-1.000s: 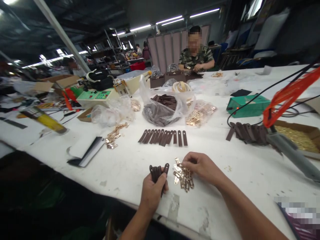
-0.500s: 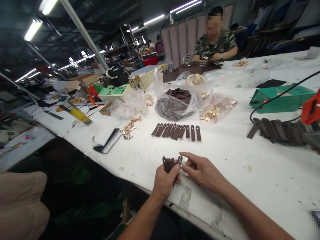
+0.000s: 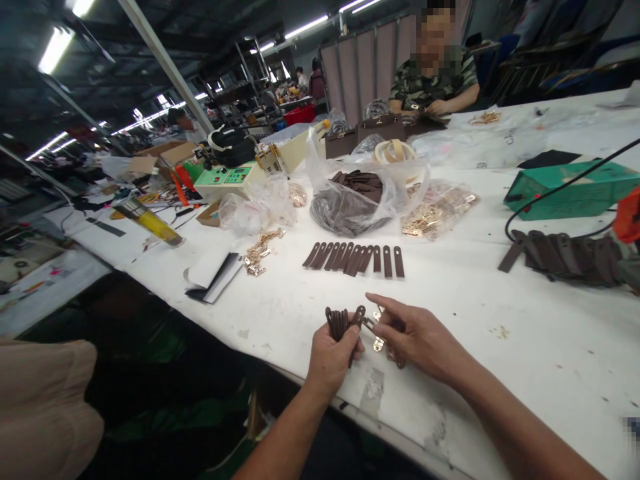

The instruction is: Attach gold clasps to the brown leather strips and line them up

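My left hand (image 3: pixel 330 357) is closed around a bundle of dark brown leather tabs (image 3: pixel 338 323). One brown tab (image 3: pixel 359 314) with a hole in its rounded end stands apart, between that thumb and the fingers. My right hand (image 3: pixel 425 343) is just to the right, its index finger stretched out. Near its thumb tip a small metal fitting (image 3: pixel 369 323) points at the separate tab; whether it touches is unclear. More gold metal fittings (image 3: pixel 379 339) show under the curled fingers of this hand. Beyond both hands lies a row of brown tabs (image 3: pixel 355 259).
Gold fittings (image 3: pixel 260 253) lie loose at left, beside a folded black-and-white sheet (image 3: pixel 215 279). A plastic bag of brown pieces (image 3: pixel 350 207) and a bag of gold fittings (image 3: pixel 437 210) stand behind. A green box (image 3: pixel 570 190) is at right; a co-worker (image 3: pixel 435 83) sits opposite.
My right hand has drawn slightly right, away from my left hand, so the metal fitting and the gold pieces beneath show more. My left hand keeps its hold on the tabs.
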{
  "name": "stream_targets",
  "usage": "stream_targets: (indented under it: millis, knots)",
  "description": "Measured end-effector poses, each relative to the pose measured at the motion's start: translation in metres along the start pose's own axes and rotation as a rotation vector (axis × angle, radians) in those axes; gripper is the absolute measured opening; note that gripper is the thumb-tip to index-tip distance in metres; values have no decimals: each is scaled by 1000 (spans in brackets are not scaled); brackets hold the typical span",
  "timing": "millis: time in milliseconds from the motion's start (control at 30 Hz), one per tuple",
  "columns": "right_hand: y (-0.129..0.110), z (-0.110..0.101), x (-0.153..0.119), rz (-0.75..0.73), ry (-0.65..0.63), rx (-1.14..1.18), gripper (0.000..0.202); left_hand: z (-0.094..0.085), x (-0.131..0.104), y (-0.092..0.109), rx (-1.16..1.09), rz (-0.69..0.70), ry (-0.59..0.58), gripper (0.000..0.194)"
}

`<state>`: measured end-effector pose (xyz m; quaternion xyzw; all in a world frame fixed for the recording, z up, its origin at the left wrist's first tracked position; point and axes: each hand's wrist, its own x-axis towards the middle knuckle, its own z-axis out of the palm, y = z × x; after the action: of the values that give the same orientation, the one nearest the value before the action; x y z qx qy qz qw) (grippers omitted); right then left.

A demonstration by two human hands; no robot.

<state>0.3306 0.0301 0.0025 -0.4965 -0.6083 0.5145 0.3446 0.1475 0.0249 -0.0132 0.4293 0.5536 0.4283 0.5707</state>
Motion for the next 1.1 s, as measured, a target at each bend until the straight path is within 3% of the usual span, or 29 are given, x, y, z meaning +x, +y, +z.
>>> stream_targets:
  millis: [200,333,467,633,1100]
  knots:
    - [10,7,5,-197,61,-287,39,-2,1,-3,-17,21,-31,44]
    - [8,9,5,-203,54,-342,35,-3,1,-4,-28,27,-48,45]
    - [3,7,3,-29,49,-101,25,-3,0,-3,3,13,-27,44]
    - [5,10,5,154,74,316,36,-3,0,-4,26,-1,-18,42]
    - [9,19,9,131,183,207,28,-4,0,-5,74,32,-61,35]
